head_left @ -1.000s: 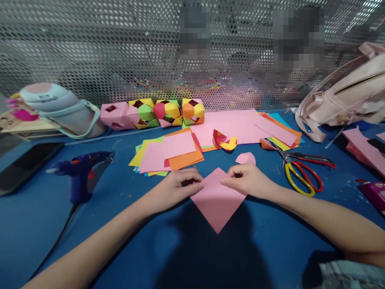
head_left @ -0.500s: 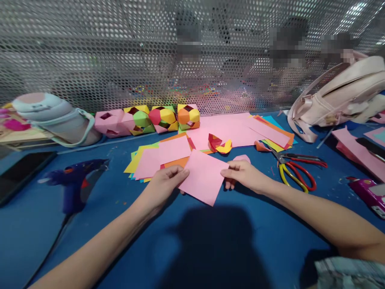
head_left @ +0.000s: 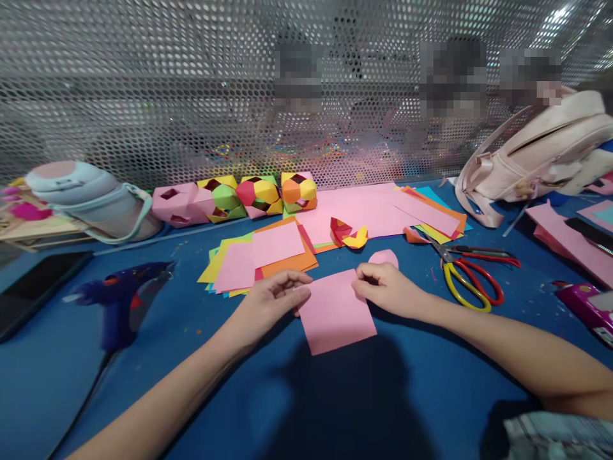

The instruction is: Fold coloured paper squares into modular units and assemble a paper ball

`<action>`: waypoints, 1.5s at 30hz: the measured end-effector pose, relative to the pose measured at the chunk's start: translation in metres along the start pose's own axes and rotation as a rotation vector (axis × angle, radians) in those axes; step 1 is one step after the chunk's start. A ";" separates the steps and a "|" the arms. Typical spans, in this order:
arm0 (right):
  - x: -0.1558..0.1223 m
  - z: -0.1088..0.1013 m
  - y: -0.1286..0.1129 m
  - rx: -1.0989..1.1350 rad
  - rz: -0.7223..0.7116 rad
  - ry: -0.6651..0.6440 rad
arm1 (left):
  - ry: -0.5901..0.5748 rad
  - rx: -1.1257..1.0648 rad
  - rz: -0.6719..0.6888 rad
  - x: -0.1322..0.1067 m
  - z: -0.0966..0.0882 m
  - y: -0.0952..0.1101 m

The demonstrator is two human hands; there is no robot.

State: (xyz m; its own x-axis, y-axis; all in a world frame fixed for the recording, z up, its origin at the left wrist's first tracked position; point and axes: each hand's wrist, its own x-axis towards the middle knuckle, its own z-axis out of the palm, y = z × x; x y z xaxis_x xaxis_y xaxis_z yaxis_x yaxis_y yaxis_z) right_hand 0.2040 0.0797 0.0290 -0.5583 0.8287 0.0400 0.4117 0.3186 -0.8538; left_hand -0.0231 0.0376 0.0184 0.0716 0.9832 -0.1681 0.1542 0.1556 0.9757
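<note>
A square sheet of pink paper [head_left: 336,314] is held between my two hands, just over the blue table. My left hand [head_left: 275,300] pinches its upper left corner between thumb and fingers. At the upper right corner, my right hand [head_left: 385,289] grips the same sheet, its fingertips curled in. Beyond my right hand lies a small rounded piece of pink paper [head_left: 384,258], partly covered by the hand. Farther back rest a folded red and yellow paper piece [head_left: 348,235] and a stack of coloured sheets [head_left: 234,265].
Folded paper balls [head_left: 258,193] line the mesh screen [head_left: 191,115]. At left are a blue glue gun [head_left: 117,300], a phone [head_left: 38,291] and a bottle [head_left: 96,198]. Scissors [head_left: 467,281], a purple object [head_left: 587,308] and a pale backpack [head_left: 541,147] lie to the right. People show blurred behind the mesh.
The pink square has turned from a tilted, diamond-like position to nearly straight and moved slightly nearer to me. Both hands now hold its far corners.
</note>
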 end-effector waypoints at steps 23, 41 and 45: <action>-0.004 0.022 0.013 -0.319 -0.413 0.119 | -0.192 0.769 0.393 -0.005 0.012 -0.002; -0.015 0.028 0.013 -0.629 -0.545 -0.218 | -0.495 0.735 0.409 0.009 -0.025 0.002; -0.015 0.024 0.009 -0.703 -0.648 -0.301 | -0.518 0.704 0.391 0.010 -0.028 0.003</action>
State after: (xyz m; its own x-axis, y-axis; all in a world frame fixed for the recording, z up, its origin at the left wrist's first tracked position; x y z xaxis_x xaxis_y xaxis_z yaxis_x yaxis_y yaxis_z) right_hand 0.1991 0.0589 0.0089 -0.9447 0.2789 0.1724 0.2415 0.9476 -0.2093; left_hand -0.0492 0.0502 0.0241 0.6450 0.7622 -0.0543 0.5719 -0.4344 0.6959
